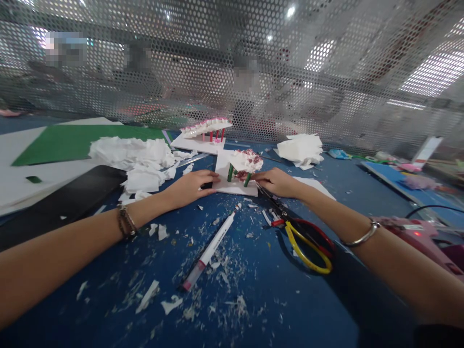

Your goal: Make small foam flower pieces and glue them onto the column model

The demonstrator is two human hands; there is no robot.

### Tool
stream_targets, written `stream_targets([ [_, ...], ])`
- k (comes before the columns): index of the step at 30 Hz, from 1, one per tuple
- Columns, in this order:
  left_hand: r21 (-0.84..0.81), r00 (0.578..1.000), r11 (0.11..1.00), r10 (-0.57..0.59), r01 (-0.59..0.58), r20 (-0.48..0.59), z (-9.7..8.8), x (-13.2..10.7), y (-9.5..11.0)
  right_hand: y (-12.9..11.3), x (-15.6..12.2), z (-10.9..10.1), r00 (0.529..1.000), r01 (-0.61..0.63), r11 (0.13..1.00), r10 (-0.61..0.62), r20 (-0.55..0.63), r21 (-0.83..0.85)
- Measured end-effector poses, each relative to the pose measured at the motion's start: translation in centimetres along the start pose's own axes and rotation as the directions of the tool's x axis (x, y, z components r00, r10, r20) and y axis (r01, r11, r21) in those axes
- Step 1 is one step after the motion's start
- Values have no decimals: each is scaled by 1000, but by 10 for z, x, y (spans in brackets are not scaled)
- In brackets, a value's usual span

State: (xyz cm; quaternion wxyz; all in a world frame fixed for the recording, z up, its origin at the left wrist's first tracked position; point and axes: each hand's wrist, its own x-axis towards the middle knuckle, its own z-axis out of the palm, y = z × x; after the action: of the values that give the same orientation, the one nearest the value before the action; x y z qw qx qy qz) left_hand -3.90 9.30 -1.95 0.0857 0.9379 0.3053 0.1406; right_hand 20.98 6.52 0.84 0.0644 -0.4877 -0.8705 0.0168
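A small craft model stands between my hands: a textured white-and-dark-red top [247,160] on green posts [230,172], fixed to a white base board [237,189]. My left hand [192,187] grips the board's left edge, thumb near the front corner and fingers further back. From the right, my right hand [277,183] has its fingertips closed at the model's side, beside a green post; the exact contact is partly hidden. Scissors [308,246] with yellow and red handles lie below my right hand, blades pointing toward the model. A white marker pen [212,249] lies in front of the board.
Behind stands another model [206,126] with pink and red posts. Crumpled white paper [137,154] and a green sheet [72,142] lie left, near a black flat object [68,203]. More white paper [300,149] and a pink glue gun [416,241] are right. Perforated metal [217,63] rises behind.
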Motion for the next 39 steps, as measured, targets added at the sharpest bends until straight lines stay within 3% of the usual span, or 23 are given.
stream_targets([
  [16,11,1000,1000,12,-12,-28,2,0,-3,-4,-3,1,999,-47,999,47,21,2],
  [25,21,1000,1000,11,-10,-26,5,2,-5,-9,-20,-16,986,-136,957,156,-60,255],
  [27,26,999,999,20,-19,-35,6,2,-7,-14,-30,-19,978,-166,870,207,-37,464],
  [28,27,999,999,26,-24,-41,7,2,-8,-18,-35,-20,972,-171,766,233,-20,620],
  [31,22,998,999,35,-34,-58,7,1,-8,-31,-49,-23,970,-106,301,240,33,948],
  [33,3,996,999,39,-39,-79,7,1,-7,-40,-56,-26,976,-70,120,213,43,990],
  [36,-56,993,996,60,-66,-100,7,-1,-3,-48,-61,-29,977,-44,24,212,37,999],
  [39,-181,992,982,28,-50,-121,3,-1,0,-51,-65,-31,963,-73,71,263,52,995],
])
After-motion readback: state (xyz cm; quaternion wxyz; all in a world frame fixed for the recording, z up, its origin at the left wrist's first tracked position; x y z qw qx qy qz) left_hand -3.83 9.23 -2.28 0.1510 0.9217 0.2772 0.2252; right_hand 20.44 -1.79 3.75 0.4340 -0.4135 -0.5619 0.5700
